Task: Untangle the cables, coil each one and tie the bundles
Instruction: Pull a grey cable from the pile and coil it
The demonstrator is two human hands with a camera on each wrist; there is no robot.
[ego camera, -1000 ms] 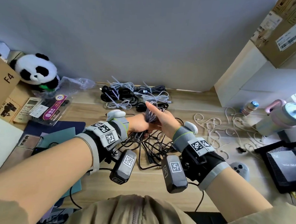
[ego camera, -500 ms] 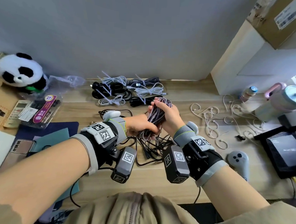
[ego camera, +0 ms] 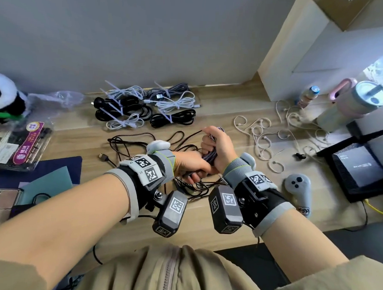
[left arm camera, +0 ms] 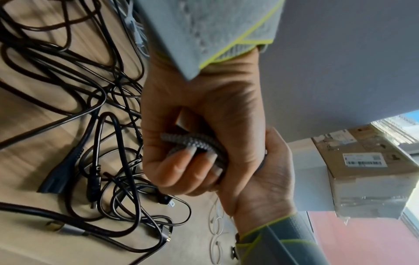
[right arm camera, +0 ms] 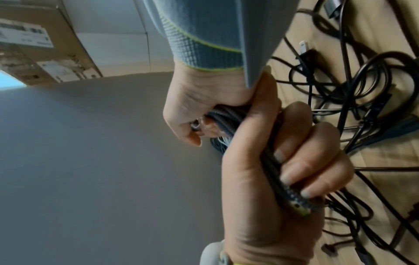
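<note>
A grey-purple braided cable (ego camera: 210, 157), folded into a coil, is held between both hands above the desk. My left hand (ego camera: 191, 167) grips its lower end, fingers curled round the braided cable (left arm camera: 197, 143). My right hand (ego camera: 219, 146) grips the upper part in a fist, and most of the braided cable (right arm camera: 226, 118) is hidden inside the two fists. Under the hands lies a tangle of loose black cables (ego camera: 192, 187) with plugs (left arm camera: 59, 179). Several tied bundles (ego camera: 130, 110), black, white and grey, lie in rows at the back by the wall.
Loose beige cords (ego camera: 262, 135) sprawl to the right. A grey controller (ego camera: 299, 190), a black router (ego camera: 358, 167), a tumbler (ego camera: 352, 104) and a small bottle (ego camera: 307, 96) stand further right. A packet (ego camera: 28, 145), a phone (ego camera: 1, 201) and a toy panda (ego camera: 2, 97) are on the left.
My right hand went from a stretched finger against the coil to a full fist round its upper part. The left hand kept its grip below. My view shifted slightly.
</note>
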